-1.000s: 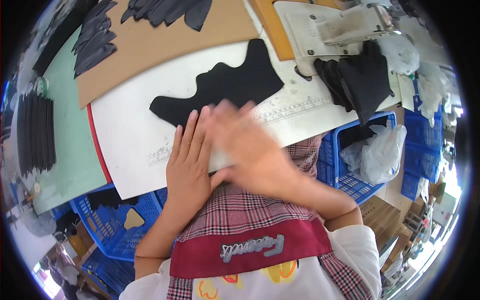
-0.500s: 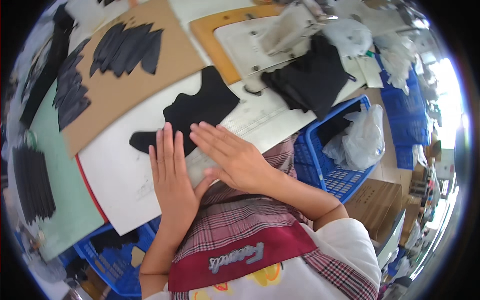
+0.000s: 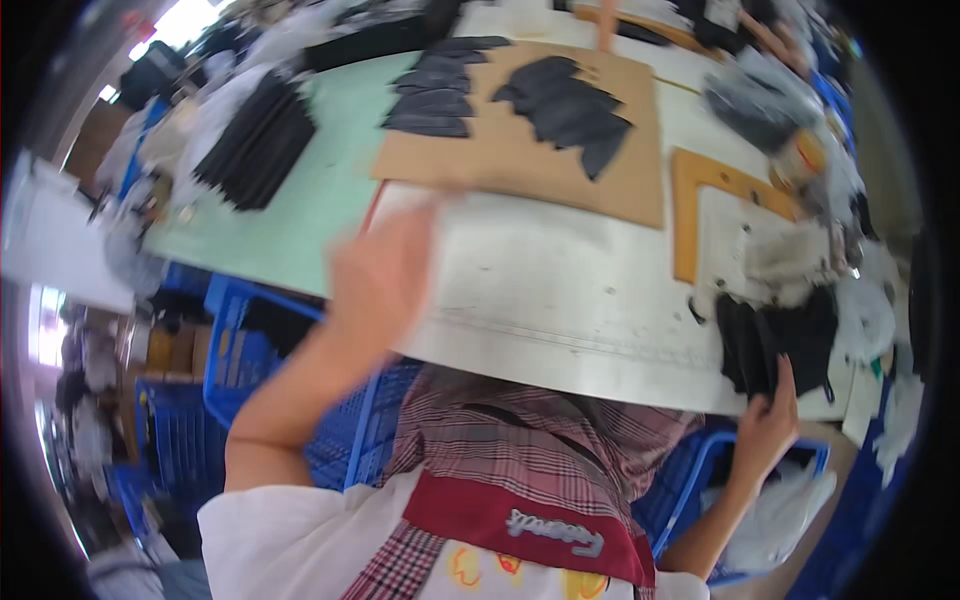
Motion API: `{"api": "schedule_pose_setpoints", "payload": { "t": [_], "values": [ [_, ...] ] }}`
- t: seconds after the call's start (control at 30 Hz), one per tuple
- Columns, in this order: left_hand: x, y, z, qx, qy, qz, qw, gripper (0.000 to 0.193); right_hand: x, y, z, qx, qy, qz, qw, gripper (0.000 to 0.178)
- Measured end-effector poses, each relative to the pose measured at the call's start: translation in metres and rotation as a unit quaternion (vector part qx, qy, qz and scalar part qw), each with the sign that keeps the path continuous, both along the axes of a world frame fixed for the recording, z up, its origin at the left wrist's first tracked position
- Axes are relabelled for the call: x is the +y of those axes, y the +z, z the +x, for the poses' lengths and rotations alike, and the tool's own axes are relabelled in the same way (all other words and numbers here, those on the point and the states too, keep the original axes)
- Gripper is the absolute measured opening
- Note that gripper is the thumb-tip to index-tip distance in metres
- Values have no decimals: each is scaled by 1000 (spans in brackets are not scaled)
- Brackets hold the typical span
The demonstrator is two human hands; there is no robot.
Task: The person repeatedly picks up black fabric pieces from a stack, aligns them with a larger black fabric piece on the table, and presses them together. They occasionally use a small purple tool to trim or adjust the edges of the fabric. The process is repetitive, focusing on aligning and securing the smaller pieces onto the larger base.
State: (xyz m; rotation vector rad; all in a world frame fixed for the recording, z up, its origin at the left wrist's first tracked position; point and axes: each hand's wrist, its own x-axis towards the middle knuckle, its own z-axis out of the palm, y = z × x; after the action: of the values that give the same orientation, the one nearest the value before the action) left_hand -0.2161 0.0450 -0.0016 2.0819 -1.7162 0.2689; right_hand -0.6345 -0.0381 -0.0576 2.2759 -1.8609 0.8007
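Observation:
My right hand [image 3: 770, 425] is at the near edge of a heap of black fabric pieces [image 3: 745, 340], by the table's right front edge. Its index finger lies straight along the cloth, and the other fingers curl at the edge, closed on a black fabric piece. Smeared by motion, my left hand [image 3: 385, 270] is raised over the left part of the white tabletop [image 3: 540, 290]; its fingers cannot be made out. Beyond it, a brown cardboard sheet [image 3: 620, 190] carries two groups of overlapping dark grey fabric pieces [image 3: 570, 105].
A sewing machine [image 3: 790, 250] with a yellow-brown frame [image 3: 686, 220] stands at the right. Stacked black strips [image 3: 260, 140] lie on a green surface [image 3: 335, 150] at the left. Blue baskets [image 3: 225, 330] are below the table on both sides; the right one holds a clear plastic bag [image 3: 780, 520].
The view has swung left. The black fabric piece under both hands has gone from the middle of the tabletop. My right hand has moved right to the black heap; my left has lifted leftward.

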Motion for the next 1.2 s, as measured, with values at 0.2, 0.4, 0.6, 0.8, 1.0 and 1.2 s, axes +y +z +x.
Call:
{"api": "schedule_pose_setpoints", "payload": {
  "t": [0.2,0.4,0.6,0.8,1.0,1.2],
  "values": [
    [-14,75,252,-240,212,-201,926,32,-3,27,-2,16,6,-133,991,41],
    [-15,4,361,-192,187,-59,962,52,48,15,157,65,278,22,958,41],
    [-7,41,263,-362,144,-181,903,46,27,4,201,4,385,61,921,40],
    [-46,-29,103,-65,-106,-118,985,27,-106,-8,223,78,293,-55,951,26],
    [-107,-66,42,84,-172,-41,981,25,-145,-25,280,35,348,-163,923,16],
    [-138,-67,29,129,-159,29,978,22,-176,-36,318,104,309,-106,939,18]
  ]
}}
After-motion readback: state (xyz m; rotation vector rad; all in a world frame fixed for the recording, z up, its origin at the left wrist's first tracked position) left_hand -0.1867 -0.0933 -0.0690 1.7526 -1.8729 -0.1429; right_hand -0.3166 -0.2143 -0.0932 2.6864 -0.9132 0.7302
